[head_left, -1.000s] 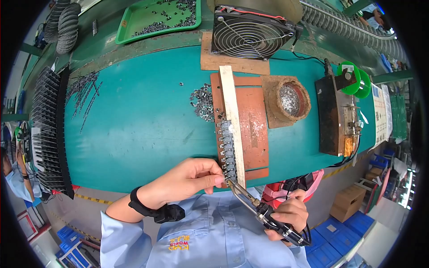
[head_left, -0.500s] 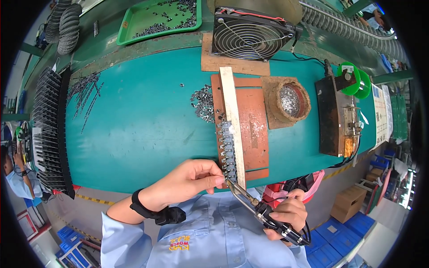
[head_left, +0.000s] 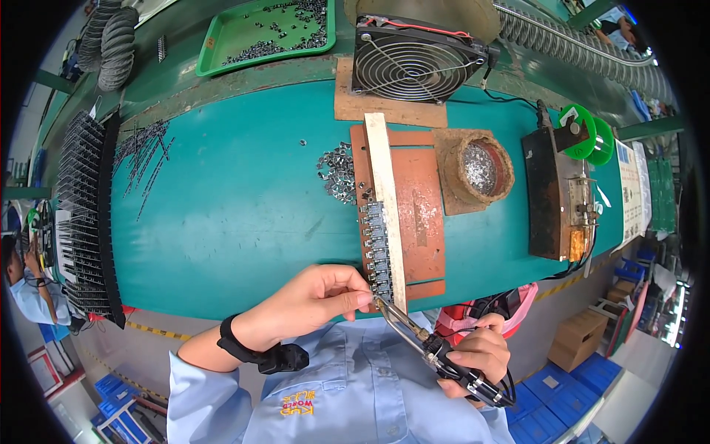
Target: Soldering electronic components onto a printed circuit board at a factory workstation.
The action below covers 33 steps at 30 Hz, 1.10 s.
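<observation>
Right grip (head_left: 482,357) wraps around the dark handle of the iron (head_left: 444,358), whose metal tip reaches forward and left of it, to the near end of the row of parts (head_left: 378,244). Just beside that tip, the left grip (head_left: 314,293) has thumb and forefinger close together; whether they pinch a part is too small to tell.

The iron looks stiff and fairly light, though its cord (head_left: 511,388) could tug at the right grip. Its bare metal front is probably hot, so the handle is the place to hold. The parts look light, rigid and easily nudged, with thin legs that would likely bend; pinching a body by its sides should be safer.

Ahead of the left grip, the row runs along a pale bar (head_left: 384,174), which looks stiff and offers its bare far end for holding. Under both lies a brown board (head_left: 423,211); just left of it is a loose pile (head_left: 337,175) of shiny pieces. Ahead of the right grip stands a rough cup (head_left: 508,161), with a black box (head_left: 545,192) farther right on the bench (head_left: 222,214). Well ahead of both grips are a fan (head_left: 411,65) and a green tray (head_left: 266,61).
</observation>
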Motion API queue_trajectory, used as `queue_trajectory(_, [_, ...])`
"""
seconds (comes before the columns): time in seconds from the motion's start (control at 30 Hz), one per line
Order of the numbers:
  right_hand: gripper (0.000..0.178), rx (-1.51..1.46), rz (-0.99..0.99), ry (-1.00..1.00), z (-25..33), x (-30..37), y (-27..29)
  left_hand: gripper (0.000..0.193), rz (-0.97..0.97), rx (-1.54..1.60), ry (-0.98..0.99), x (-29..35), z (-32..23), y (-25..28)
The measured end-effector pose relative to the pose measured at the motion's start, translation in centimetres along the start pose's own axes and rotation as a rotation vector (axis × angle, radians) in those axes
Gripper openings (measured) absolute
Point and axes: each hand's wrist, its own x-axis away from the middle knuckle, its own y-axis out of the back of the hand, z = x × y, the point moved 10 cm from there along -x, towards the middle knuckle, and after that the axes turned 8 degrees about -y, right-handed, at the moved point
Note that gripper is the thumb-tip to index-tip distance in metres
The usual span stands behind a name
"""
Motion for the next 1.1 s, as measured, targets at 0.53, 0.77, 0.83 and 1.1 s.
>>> queue_trajectory(0.53, [0.033,0.024,-0.07,0.048,0.2,0.4,0.0,0.012,-0.054,-0.03,-0.056,0.3,-0.2,-0.2])
queue_trajectory(0.77, [0.036,-0.002,-0.158,0.033,-0.3,0.9,1.2,0.012,-0.079,-0.065,-0.056,0.5,-0.4,-0.1])
queue_trajectory(0.83, [0.037,-0.002,-0.228,0.041,-1.0,1.2,1.6,0.013,-0.08,-0.059,-0.054,0.5,-0.3,-0.2])
queue_trajectory(1.1, [0.045,-0.176,-0.718,-0.366,-6.6,2.5,4.1,0.013,-0.082,-0.076,-0.051,0.5,-1.0,-0.6])
